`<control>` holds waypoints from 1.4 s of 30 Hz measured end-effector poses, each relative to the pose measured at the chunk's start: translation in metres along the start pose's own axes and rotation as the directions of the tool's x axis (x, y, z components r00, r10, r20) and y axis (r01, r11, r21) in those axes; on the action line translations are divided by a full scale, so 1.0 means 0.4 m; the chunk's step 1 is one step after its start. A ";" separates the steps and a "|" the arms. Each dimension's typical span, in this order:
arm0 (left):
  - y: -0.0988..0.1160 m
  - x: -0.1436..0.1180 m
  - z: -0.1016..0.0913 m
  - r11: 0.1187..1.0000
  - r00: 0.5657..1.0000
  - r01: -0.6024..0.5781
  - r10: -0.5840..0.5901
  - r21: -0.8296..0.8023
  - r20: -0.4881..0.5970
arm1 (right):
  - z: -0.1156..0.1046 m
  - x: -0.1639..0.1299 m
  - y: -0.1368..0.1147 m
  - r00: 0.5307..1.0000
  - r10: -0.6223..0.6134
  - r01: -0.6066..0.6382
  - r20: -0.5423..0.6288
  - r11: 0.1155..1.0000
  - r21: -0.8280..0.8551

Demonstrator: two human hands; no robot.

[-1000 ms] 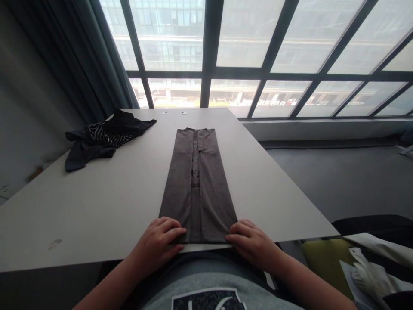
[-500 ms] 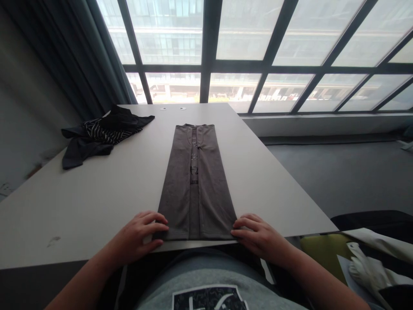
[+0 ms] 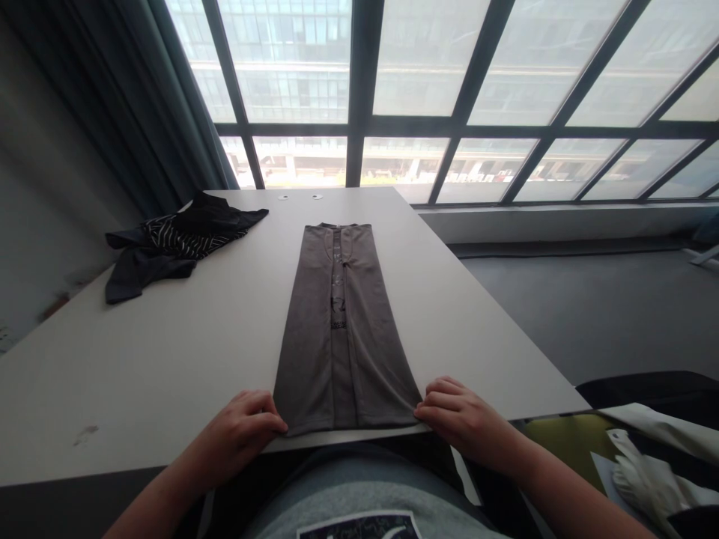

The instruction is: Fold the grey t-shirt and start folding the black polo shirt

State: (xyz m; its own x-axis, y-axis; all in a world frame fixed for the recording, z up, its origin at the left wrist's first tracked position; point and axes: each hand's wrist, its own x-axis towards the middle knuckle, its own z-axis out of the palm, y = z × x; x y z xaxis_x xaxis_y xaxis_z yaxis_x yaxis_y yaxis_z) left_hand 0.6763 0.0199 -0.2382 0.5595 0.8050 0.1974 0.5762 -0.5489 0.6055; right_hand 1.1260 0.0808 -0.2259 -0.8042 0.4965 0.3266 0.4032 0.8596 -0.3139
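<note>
Head view: left hand (image 3: 241,430) and right hand (image 3: 457,415), fingers curled, pinch shirt (image 3: 342,329) corners; uneven lifting could open its folds.

Office-type room in a high-rise: full-width grid window (image 3: 449,97) facing neighbouring buildings, plain white table (image 3: 168,352), grey carpeted floor (image 3: 589,307), dark curtain (image 3: 112,97) at left

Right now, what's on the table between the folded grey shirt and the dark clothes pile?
Nothing: in the head view, bare table separates grey shirt from clothes pile.
</note>
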 end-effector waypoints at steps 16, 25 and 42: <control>-0.063 -0.024 -0.036 0.997 0.992 0.031 -0.023 -0.065 0.125 | 0.020 -0.044 0.007 1.000 0.003 -0.005 0.028 0.997 0.082; -0.069 0.001 -0.003 0.997 1.000 0.023 -0.022 -0.069 0.014 | 0.016 -0.040 0.024 0.994 0.106 -0.109 0.029 0.976 0.186; -0.028 0.100 -0.044 0.995 0.998 -0.041 0.045 -0.095 0.044 | 0.021 0.014 0.116 0.990 0.135 -0.140 0.039 0.964 0.224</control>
State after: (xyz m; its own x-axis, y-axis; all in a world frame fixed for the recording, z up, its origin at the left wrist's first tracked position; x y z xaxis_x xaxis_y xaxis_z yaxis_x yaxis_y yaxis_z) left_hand 0.6818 0.0623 -0.2235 0.6107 0.7686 0.1904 0.4939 -0.5577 0.6671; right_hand 1.1367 0.1225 -0.2461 -0.7589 0.6029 0.2463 0.4037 0.7322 -0.5485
